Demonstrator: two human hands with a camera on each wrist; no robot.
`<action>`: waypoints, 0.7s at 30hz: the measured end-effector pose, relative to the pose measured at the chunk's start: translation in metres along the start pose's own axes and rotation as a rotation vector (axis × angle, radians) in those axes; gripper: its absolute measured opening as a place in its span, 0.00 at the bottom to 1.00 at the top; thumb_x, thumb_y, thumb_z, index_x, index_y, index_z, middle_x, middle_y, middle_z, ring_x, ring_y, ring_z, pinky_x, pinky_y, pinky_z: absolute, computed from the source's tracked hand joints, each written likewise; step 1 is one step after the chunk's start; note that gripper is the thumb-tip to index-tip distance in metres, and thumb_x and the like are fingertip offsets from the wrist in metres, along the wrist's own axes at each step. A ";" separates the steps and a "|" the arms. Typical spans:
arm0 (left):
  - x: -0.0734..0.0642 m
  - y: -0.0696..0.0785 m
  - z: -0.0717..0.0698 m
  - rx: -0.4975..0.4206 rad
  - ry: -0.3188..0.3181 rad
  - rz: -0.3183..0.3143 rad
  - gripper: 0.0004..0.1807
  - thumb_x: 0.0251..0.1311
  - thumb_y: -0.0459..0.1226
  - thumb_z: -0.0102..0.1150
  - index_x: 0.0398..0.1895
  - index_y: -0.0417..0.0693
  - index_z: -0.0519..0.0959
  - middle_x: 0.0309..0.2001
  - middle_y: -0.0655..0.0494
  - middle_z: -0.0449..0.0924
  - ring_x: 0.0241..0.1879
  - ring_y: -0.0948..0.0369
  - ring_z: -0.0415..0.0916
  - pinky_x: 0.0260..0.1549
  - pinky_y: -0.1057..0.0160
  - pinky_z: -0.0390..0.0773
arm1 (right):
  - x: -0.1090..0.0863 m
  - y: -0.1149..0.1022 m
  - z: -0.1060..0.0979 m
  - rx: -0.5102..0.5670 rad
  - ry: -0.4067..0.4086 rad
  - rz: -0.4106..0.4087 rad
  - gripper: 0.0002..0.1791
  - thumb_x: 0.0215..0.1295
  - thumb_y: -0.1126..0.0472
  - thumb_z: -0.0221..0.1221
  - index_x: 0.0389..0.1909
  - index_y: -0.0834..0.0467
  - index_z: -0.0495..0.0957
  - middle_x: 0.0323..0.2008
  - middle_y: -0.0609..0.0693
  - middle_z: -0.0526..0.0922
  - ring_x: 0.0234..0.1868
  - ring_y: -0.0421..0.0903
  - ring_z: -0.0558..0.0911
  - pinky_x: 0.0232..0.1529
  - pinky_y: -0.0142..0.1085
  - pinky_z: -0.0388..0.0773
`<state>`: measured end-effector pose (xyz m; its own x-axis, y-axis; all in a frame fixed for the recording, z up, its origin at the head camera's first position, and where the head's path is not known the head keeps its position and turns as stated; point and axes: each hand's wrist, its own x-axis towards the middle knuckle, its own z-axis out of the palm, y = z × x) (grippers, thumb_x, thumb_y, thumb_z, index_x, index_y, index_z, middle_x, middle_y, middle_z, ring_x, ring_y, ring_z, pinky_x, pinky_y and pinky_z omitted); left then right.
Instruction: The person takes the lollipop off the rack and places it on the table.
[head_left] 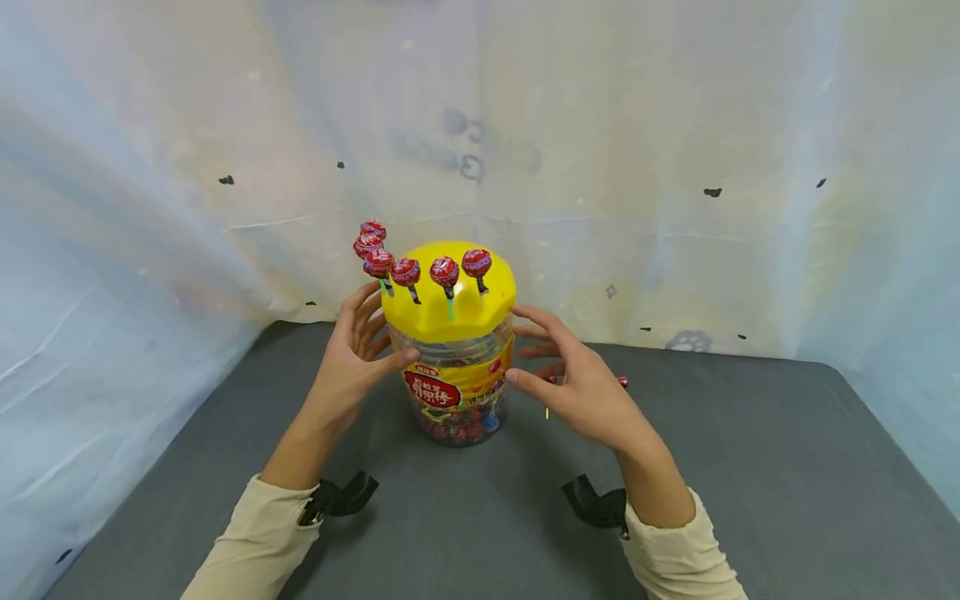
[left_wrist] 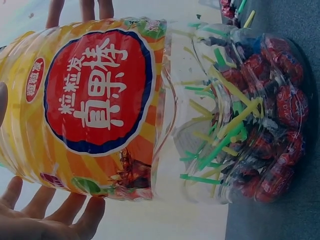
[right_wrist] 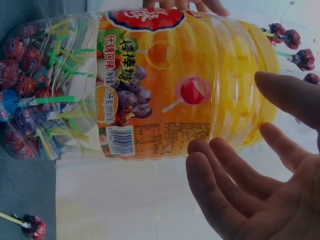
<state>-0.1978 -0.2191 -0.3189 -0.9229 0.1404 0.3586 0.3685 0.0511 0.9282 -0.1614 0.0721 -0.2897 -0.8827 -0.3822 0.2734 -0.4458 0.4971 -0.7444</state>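
Observation:
A clear plastic jar (head_left: 471, 383) stands upright on the table, topped by a yellow lid (head_left: 427, 321). Several red-wrapped lollipops (head_left: 444, 271) stick up along the lid's left and front edge. Through the jar's lower wall more lollipops (left_wrist: 292, 107) show, with green and yellow sticks. My left hand (head_left: 352, 354) is at the jar's left side, fingers reaching behind and thumb in front, close to the lid's rim. On the opposite side my right hand (head_left: 585, 387) has its fingers spread and relaxed, fingertips right by the jar's wall and lid.
A loose lollipop (right_wrist: 36, 227) lies on the table to the right of the jar, and another red lollipop head (head_left: 623, 382) shows past my right hand. The grey table (head_left: 465, 533) ends at a pale plastic sheet (head_left: 600, 125) hanging behind. Black straps (head_left: 596, 502) circle both wrists.

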 end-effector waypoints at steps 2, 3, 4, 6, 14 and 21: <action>0.001 0.000 0.000 -0.004 0.010 0.004 0.48 0.61 0.29 0.64 0.77 0.66 0.49 0.77 0.59 0.52 0.74 0.54 0.55 0.72 0.44 0.58 | 0.001 0.000 0.000 0.005 -0.006 -0.002 0.39 0.69 0.50 0.62 0.75 0.34 0.54 0.70 0.48 0.70 0.62 0.52 0.78 0.56 0.51 0.79; 0.002 -0.001 0.000 -0.003 0.014 0.006 0.48 0.61 0.28 0.64 0.77 0.66 0.49 0.77 0.59 0.52 0.74 0.54 0.55 0.71 0.44 0.58 | 0.002 0.000 0.000 0.012 -0.009 -0.003 0.39 0.69 0.50 0.62 0.75 0.33 0.54 0.70 0.48 0.70 0.62 0.52 0.78 0.56 0.51 0.79; 0.002 -0.001 0.000 -0.001 0.015 0.006 0.48 0.61 0.28 0.64 0.77 0.65 0.49 0.77 0.59 0.52 0.74 0.54 0.54 0.71 0.44 0.58 | 0.002 0.001 0.000 0.022 -0.010 -0.004 0.39 0.69 0.50 0.62 0.75 0.33 0.53 0.70 0.48 0.70 0.62 0.52 0.78 0.56 0.51 0.79; 0.002 -0.001 0.001 0.004 0.012 0.005 0.48 0.61 0.29 0.65 0.77 0.65 0.50 0.77 0.58 0.51 0.74 0.53 0.54 0.70 0.44 0.57 | 0.003 0.001 0.001 0.042 -0.006 -0.002 0.39 0.68 0.52 0.63 0.75 0.33 0.54 0.70 0.48 0.70 0.62 0.51 0.79 0.56 0.51 0.80; 0.003 -0.001 0.002 0.020 0.007 -0.008 0.47 0.60 0.30 0.65 0.76 0.65 0.50 0.77 0.57 0.50 0.72 0.53 0.54 0.68 0.45 0.59 | 0.007 0.005 0.009 0.096 0.041 0.015 0.43 0.64 0.56 0.67 0.74 0.33 0.54 0.70 0.50 0.70 0.58 0.51 0.80 0.53 0.48 0.81; 0.002 0.003 0.007 0.031 0.054 -0.029 0.47 0.59 0.31 0.68 0.75 0.64 0.51 0.76 0.57 0.49 0.71 0.53 0.55 0.67 0.46 0.61 | 0.010 0.005 0.012 0.111 0.056 -0.001 0.47 0.63 0.59 0.68 0.75 0.34 0.51 0.71 0.49 0.68 0.61 0.51 0.79 0.59 0.53 0.78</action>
<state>-0.1983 -0.2115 -0.3163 -0.9376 0.0850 0.3370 0.3438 0.0851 0.9352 -0.1702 0.0614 -0.2977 -0.8904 -0.3371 0.3059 -0.4307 0.4065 -0.8058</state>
